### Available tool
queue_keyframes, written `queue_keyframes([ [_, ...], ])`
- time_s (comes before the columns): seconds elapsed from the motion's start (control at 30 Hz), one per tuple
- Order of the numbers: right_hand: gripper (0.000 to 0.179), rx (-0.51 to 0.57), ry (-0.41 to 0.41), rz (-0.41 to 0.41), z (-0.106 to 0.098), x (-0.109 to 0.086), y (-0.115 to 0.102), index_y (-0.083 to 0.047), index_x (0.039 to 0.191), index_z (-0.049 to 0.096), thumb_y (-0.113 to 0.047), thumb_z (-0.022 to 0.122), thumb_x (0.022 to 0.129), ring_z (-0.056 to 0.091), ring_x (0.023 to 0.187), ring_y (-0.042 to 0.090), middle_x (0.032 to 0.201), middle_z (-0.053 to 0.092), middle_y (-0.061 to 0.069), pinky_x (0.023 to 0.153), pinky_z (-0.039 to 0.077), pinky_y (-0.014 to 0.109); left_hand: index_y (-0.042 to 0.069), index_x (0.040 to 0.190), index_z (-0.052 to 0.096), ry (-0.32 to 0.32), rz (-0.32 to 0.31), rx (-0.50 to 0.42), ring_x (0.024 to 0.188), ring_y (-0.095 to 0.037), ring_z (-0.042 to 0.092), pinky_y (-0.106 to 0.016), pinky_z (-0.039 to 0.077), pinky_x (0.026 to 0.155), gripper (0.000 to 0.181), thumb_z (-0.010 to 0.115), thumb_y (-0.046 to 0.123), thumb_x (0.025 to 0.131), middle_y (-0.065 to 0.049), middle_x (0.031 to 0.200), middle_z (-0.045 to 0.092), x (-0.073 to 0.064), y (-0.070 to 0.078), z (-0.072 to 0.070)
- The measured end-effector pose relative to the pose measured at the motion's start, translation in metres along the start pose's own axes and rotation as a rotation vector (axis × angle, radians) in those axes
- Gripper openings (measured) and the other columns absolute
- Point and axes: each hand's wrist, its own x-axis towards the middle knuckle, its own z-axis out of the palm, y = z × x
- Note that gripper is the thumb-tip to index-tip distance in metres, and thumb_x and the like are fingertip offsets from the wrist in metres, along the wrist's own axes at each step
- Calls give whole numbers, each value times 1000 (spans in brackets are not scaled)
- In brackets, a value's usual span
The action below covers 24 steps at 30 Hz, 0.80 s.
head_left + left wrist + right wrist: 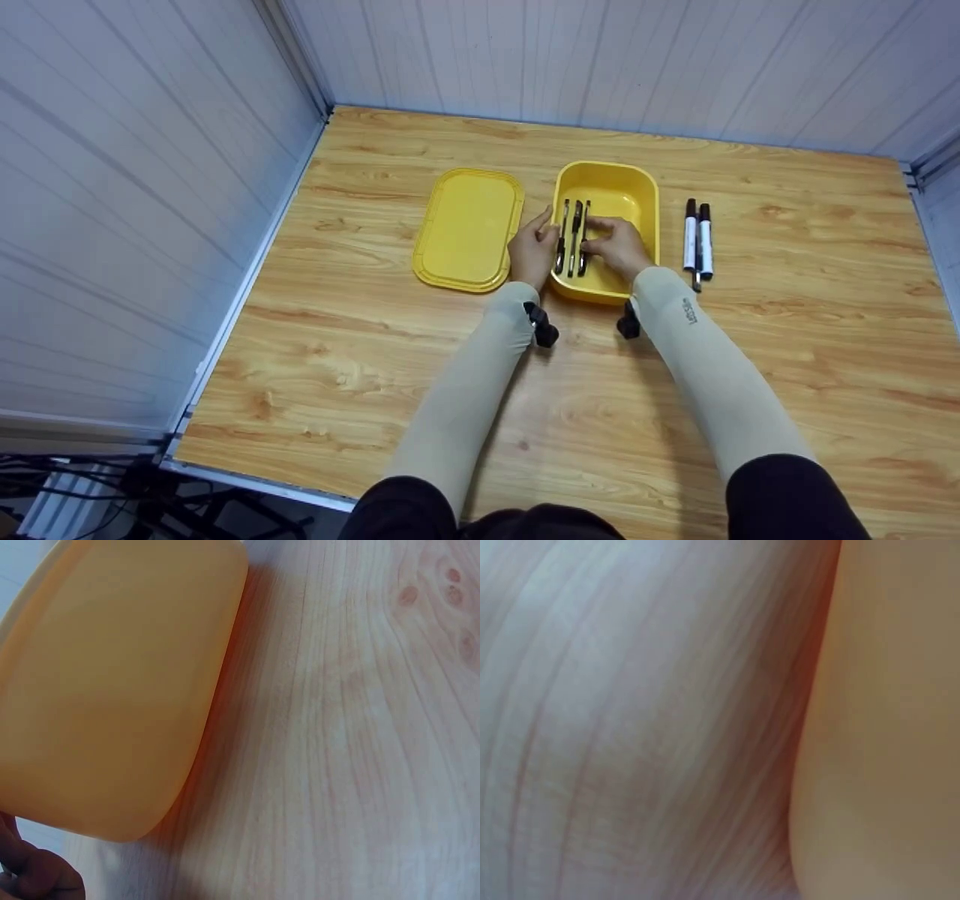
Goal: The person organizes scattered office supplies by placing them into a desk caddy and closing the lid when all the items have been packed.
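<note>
A yellow plastic box stands uncovered on the wooden table. Inside, along its left half, several black-and-clear pens lie side by side, lengthwise. My right hand reaches over the box, thumb and finger pinching the rightmost pen. At the left rim is my left hand, gripping the box's edge beside the leftmost pen. Some curled left fingers show below the box's corner in the left wrist view. The right wrist view has only the box's outer wall and blurred table, no hand.
The yellow lid lies flat left of the box. To the right, two white markers with dark caps lie side by side, with a thin dark-tipped item poking out between them. Pale panels wall the table's back and sides.
</note>
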Motion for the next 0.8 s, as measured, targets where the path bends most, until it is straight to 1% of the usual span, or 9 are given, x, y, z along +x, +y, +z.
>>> queue_keyframes([
  [0.13,56,-1,-2,28,-1,0,-1,-5,130,48,0,67,77,59,88,20,129,48,9,71,46,30,21,129,52,2,6,0,45,-7,35,-22,34,50,41,58,23,89,5,52,37,0,1,0],
  [0.2,56,-3,-7,31,-1,1,0,-4,130,47,0,67,78,58,90,21,129,48,9,73,46,30,21,129,52,3,6,1,45,-8,35,-22,34,49,41,58,23,89,5,52,36,0,1,0],
  [0.3,56,-13,-11,28,-1,2,2,-4,130,47,-1,66,78,58,91,22,129,48,10,74,46,29,24,128,52,5,-6,2,44,-8,35,-22,34,48,40,58,23,88,5,50,35,0,1,0],
  [0.47,55,-34,6,25,-1,3,3,-4,130,48,-3,67,78,57,93,22,128,48,10,77,44,29,28,127,52,8,-15,6,45,-7,35,-21,36,51,39,58,24,88,6,50,34,0,1,0],
  [0.53,55,-44,19,18,0,3,3,-4,129,49,-4,68,77,56,95,22,127,50,11,79,43,30,27,127,52,14,-7,11,45,-7,34,-21,37,53,39,58,24,88,6,50,34,1,0,1],
  [0.67,55,-82,38,11,1,3,2,-3,127,51,-6,69,75,53,101,24,121,53,15,83,42,32,25,127,53,16,-3,15,44,-7,34,-22,35,51,39,58,25,88,6,50,34,1,0,1],
  [0.8,55,-112,51,21,2,3,1,-3,126,53,-7,70,74,53,101,26,115,55,17,84,42,34,27,127,53,8,-11,23,44,-8,37,-22,35,47,39,57,25,88,5,50,38,1,1,1],
])
